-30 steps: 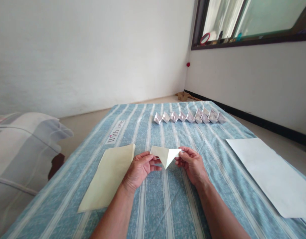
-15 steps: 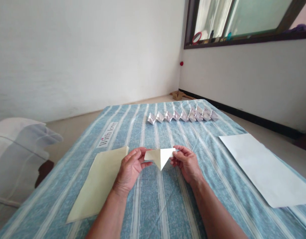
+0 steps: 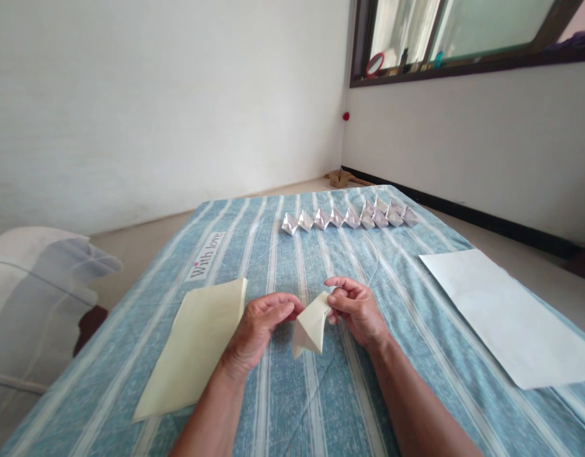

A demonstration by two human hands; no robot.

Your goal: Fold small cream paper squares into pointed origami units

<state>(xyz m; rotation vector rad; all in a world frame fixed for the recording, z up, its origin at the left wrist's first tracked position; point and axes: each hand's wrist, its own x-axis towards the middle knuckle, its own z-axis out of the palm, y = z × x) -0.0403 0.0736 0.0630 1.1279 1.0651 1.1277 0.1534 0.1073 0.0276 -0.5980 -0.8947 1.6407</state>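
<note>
A small folded piece of cream paper (image 3: 312, 324) hangs tilted above the table, with pointed corners at its lower end. My right hand (image 3: 359, 311) pinches its upper right corner between thumb and fingers. Close at the paper's upper left edge is my left hand (image 3: 266, 324), its fingers and thumb stretched out and the fingertips partly behind the paper. Whether those fingertips touch it is hard to make out. On the left, beside my left forearm, lies a stack of cream paper sheets (image 3: 197, 343).
Several folded paper boats (image 3: 336, 218) stand in rows at the table's far side. A white sheet or board (image 3: 502, 311) lies at the right edge. Blue striped cloth (image 3: 244, 266) covers the table. Pale draped fabric (image 3: 35, 304) is at the left.
The folded paper has turned from level, point down, to a steep tilt, its left end swinging downward. My left hand no longer grips its left end; my right hand keeps hold.
</note>
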